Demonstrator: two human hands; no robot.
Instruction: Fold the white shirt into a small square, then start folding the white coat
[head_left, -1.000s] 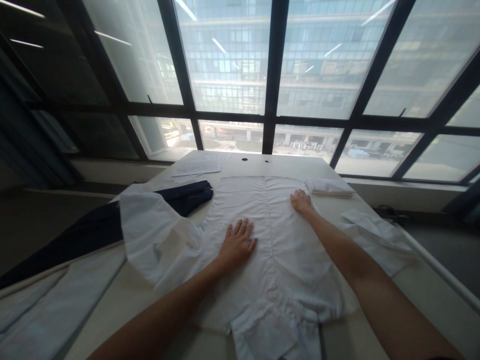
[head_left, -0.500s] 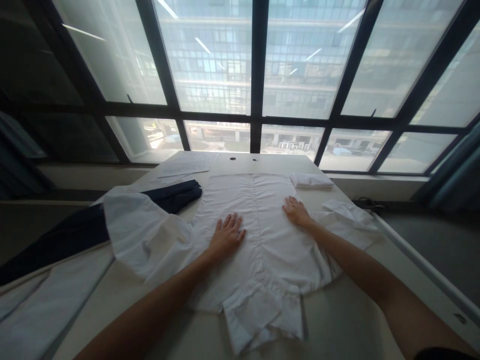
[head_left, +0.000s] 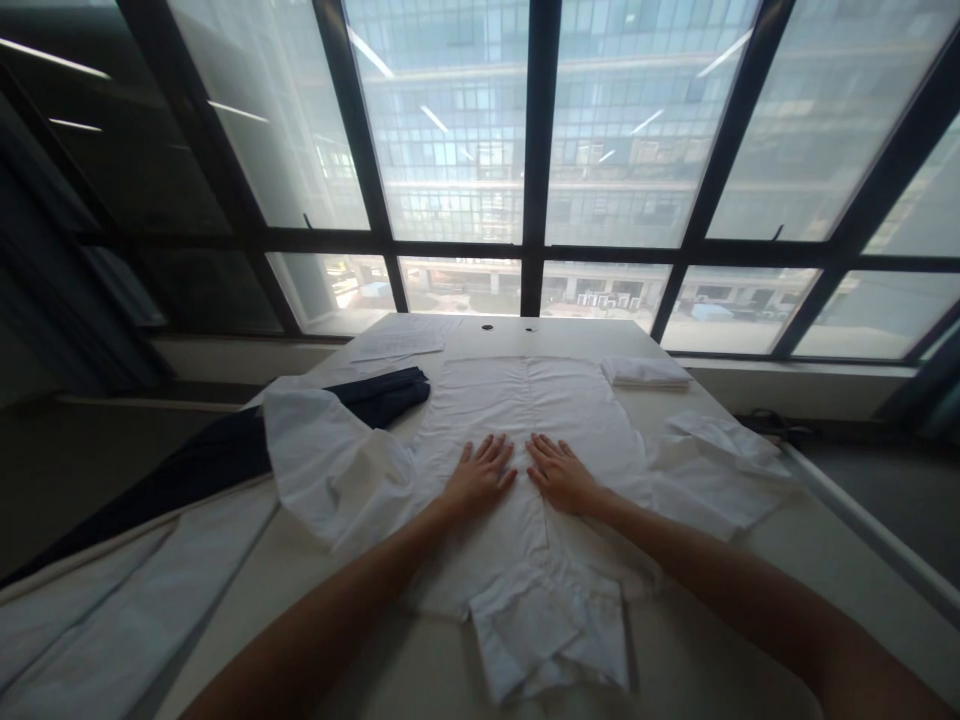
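Note:
A white shirt (head_left: 480, 395) lies spread on the white table, its collar (head_left: 547, 625) toward me and its sleeves out to both sides. My left hand (head_left: 484, 475) rests flat on the shirt just left of its centre line, fingers stretched forward. Close beside it, on the other side of that line, my right hand (head_left: 559, 475) also lies flat with its fingers out. The two hands are a small gap apart. Neither grips the cloth. Slight wrinkles run along the shirt's middle.
Dark navy cloth (head_left: 375, 395) lies partly under the left sleeve. A folded white cloth (head_left: 646, 373) sits at the back right, and papers (head_left: 401, 340) at the back left. The table's right edge (head_left: 862, 520) and large windows behind bound the space.
My right hand has moved left and toward me, from the shirt's right side to its centre line. My left hand stays flat near the middle. The camera view has shifted slightly.

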